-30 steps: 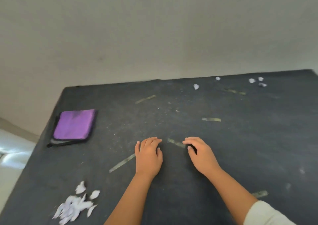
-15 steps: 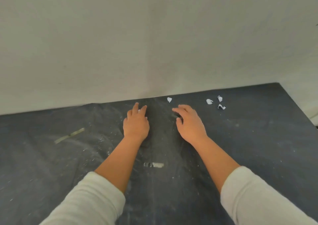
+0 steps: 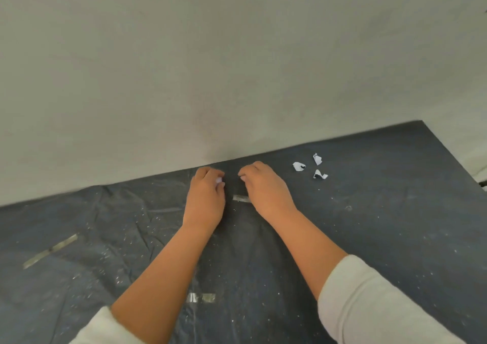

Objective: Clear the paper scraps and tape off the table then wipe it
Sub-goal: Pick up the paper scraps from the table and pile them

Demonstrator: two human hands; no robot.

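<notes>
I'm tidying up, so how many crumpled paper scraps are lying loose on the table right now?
3, clustered near the far edge, right of the right hand: one nearest it, one behind, one in front. The left hand seems to pinch another; more may be hidden.

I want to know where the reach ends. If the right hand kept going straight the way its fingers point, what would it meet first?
Probably the wall: the right hand points up-left toward the far table edge, with only bare dark surface ahead. Depth is hard to judge.
</notes>
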